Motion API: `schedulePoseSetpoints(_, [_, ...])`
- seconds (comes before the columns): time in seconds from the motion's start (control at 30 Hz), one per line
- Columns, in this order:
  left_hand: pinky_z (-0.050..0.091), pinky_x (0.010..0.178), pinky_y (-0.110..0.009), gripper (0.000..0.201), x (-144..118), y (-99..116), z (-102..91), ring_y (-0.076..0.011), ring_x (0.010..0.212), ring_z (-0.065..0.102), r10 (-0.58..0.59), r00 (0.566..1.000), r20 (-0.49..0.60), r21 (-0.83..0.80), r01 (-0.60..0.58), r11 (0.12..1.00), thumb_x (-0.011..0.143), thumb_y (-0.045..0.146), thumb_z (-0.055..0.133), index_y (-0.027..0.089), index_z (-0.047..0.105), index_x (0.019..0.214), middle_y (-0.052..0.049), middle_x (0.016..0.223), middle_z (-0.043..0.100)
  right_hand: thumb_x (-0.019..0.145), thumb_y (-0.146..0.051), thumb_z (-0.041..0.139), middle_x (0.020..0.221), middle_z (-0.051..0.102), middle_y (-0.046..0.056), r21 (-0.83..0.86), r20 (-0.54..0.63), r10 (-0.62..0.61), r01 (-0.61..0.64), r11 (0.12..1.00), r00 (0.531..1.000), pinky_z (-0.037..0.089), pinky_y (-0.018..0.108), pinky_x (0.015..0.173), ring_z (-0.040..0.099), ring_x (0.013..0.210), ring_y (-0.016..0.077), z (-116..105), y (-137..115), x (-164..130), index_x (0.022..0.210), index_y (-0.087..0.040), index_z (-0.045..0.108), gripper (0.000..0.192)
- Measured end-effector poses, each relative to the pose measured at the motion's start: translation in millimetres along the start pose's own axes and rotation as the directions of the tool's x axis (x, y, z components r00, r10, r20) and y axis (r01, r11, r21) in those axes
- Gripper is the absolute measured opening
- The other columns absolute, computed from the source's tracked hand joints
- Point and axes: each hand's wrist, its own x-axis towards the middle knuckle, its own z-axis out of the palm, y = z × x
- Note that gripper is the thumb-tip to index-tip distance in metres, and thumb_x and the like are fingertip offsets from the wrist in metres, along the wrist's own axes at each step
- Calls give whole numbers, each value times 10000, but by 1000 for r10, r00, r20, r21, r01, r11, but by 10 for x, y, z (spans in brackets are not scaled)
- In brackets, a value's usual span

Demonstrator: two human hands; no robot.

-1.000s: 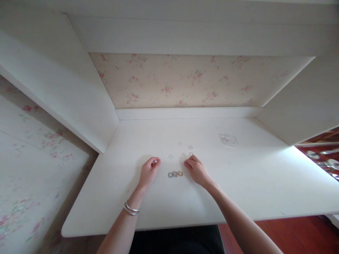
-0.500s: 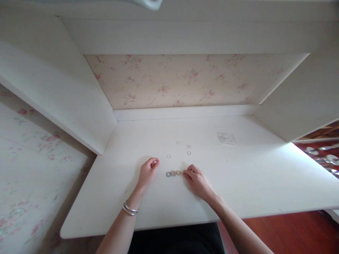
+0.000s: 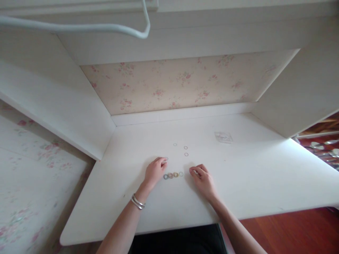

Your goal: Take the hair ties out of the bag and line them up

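My left hand (image 3: 156, 171) has its thumb and fingers closed at the edge of a thin ring (image 3: 166, 158) on the white tabletop, covering part of it. To the right, my right hand (image 3: 203, 180) hovers low with fingers curled together; I see nothing in them. Between the hands, small rings lie in a row: a grey-blue ring (image 3: 165, 176), a pinkish ring (image 3: 171, 175), a gold ring (image 3: 176, 174) and a thin pale-green ring (image 3: 181, 174). Behind them lie a faint thin ring (image 3: 175, 144) and two darker thin rings, one of them the nearer ring (image 3: 186, 154).
A clear plastic bag (image 3: 223, 137) lies at the back right of the white table (image 3: 254, 176). White side panels and a low back ledge (image 3: 185, 112) bound the table. A white bent bar (image 3: 111, 28) crosses the upper left.
My left hand has moved right, onto the thin ring. My right hand has drawn back right from the row, leaving the pale-green ring at its end. The view has tilted slightly.
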Motion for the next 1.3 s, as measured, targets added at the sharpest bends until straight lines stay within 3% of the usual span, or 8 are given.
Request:
schedulePoseSetpoints(0.33, [405, 703, -238, 146, 115, 199, 34, -142, 837, 595, -62, 995, 73, 264, 41, 964, 889, 246, 453, 231, 599, 885, -17, 972, 610, 875, -435, 422, 878, 563, 32, 39, -4, 36, -36, 999, 999, 432, 251, 616, 534, 650, 118, 6, 19, -2, 880, -236, 670, 318])
schedulePoseSetpoints(0.63, [382, 635, -223, 187, -235, 685, 25, -132, 814, 585, 95, 989, 117, 277, -125, 953, 932, 253, 380, 250, 567, 931, -10, 960, 585, 875, -382, 450, 854, 552, 17, 58, -42, 9, -7, 998, 999, 421, 234, 606, 536, 664, 114, 11, 0, 2, 870, -241, 668, 260])
schedulePoseSetpoints(0.9, [391, 591, -227, 203, -305, 776, 191, -156, 832, 582, 158, 968, 194, 324, -215, 921, 925, 238, 379, 236, 578, 886, -30, 908, 568, 881, -349, 451, 853, 547, 15, 45, -41, -17, 19, 999, 999, 413, 231, 609, 527, 661, 112, -11, -27, -11, 873, -237, 662, 239])
schedulePoseSetpoints(1.0, [399, 582, -227, 190, -315, 775, 192, -153, 798, 584, 175, 971, 160, 289, -216, 932, 913, 266, 406, 246, 588, 861, -24, 895, 568, 883, -350, 451, 857, 546, 13, 29, -33, -21, 22, 999, 999, 415, 229, 609, 521, 642, 106, -10, -27, -10, 875, -238, 661, 238])
schedulePoseSetpoints(1.1, [429, 634, -230, 188, -298, 702, 113, -138, 756, 586, 175, 983, 60, 191, -183, 964, 908, 289, 416, 257, 600, 888, -17, 899, 581, 884, -365, 447, 856, 545, 14, 7, -33, -15, 15, 1000, 999, 412, 228, 595, 510, 613, 101, 4, -15, -6, 869, -236, 662, 252])
schedulePoseSetpoints(1.23, [449, 757, -260, 203, -216, 401, -54, -156, 817, 593, 107, 981, -164, 24, -105, 994, 890, 296, 431, 217, 617, 904, -40, 901, 614, 894, -375, 421, 868, 542, 21, -53, -9, -47, 47, 997, 999, 415, 231, 610, 508, 620, 102, 31, -10, 8, 880, -232, 663, 282])
schedulePoseSetpoints(1.3, [455, 737, -269, 221, -183, 188, -120, -161, 782, 593, 43, 978, -202, -62, -57, 996, 876, 313, 440, 202, 631, 878, -41, 869, 635, 894, -371, 416, 883, 544, 22, -88, 22, -61, 63, 994, 998, 417, 232, 619, 511, 624, 99, 41, -22, 28, 881, -232, 664, 285])
